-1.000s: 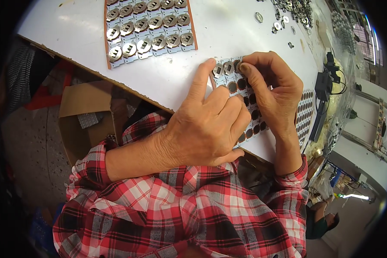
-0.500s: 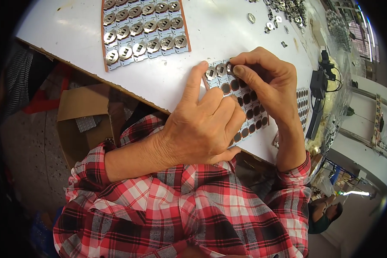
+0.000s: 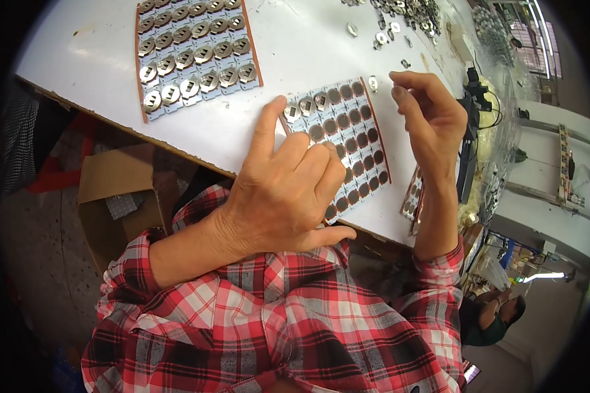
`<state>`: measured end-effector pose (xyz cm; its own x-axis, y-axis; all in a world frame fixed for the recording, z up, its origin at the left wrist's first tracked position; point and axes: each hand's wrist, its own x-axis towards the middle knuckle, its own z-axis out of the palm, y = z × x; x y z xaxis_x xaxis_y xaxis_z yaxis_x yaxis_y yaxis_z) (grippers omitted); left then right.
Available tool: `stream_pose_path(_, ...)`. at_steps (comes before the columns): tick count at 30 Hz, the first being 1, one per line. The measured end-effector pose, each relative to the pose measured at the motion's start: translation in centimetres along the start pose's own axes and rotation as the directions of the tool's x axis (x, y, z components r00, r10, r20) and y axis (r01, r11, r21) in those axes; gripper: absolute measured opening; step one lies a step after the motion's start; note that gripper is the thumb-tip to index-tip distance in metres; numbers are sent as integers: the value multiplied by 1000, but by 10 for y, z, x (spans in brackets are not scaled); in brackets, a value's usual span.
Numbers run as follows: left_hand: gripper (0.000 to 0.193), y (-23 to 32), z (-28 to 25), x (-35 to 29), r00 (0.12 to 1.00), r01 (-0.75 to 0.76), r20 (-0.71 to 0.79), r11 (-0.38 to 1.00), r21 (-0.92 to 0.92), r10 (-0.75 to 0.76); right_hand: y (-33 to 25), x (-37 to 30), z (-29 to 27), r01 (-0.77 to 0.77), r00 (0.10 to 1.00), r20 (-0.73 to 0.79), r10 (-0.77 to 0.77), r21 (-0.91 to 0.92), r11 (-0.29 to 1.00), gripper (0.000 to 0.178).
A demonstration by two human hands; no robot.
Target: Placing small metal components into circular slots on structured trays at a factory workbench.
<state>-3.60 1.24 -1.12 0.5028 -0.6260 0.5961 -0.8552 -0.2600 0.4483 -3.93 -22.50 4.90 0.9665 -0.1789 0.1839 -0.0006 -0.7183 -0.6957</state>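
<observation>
A light-blue circuit board panel (image 3: 354,118) with brown edge strips lies tilted on the white table. Rows of dark round pads cover it, and three silver metal clips (image 3: 306,107) sit at the left of its far row. My left hand (image 3: 285,187) rests over the panel's near left part and hides some pads. Its index finger is stretched to the far left corner; its thumb points right, while the other fingers bend. My right hand (image 3: 434,124) hovers right of the panel, thumb and index apart with nothing visible between. A loose metal clip (image 3: 373,84) lies between that hand and the panel.
Another panel (image 3: 196,52) filled with clips lies at the far left. Loose metal clips (image 3: 409,16) are heaped at the back. More boards (image 3: 413,193) lie beside my right wrist, near a black device (image 3: 476,92). An open cardboard box (image 3: 118,177) stands below the table edge.
My right hand has let go of the third clip in the far row and moved right, off the panel. My left hand stays on the panel. The whole view has shifted somewhat.
</observation>
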Motion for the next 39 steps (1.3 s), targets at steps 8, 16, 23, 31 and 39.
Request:
stream_pose_path(8,82,-2,5,1,1000,-2,-18,999,39,3,19,13,5,240,960,179,-213,-143,960,17)
stream_pose_path(16,78,-2,3,1,1000,6,-18,1000,30,-5,13,13,-1,138,987,99,-128,-99,986,17)
stream_pose_path(23,75,-2,0,2,1000,10,12,1000,23,-10,28,18,4,266,958,149,-246,-135,954,18)
stream_pose_path(31,73,-3,4,-1,1000,9,-2,1000,19,-8,-23,11,19,-91,922,387,5,205,975,17)
stream_pose_path(39,70,-3,2,0,1000,12,18,1000,-4,-12,-26,20,19,-32,907,420,11,43,999,13)
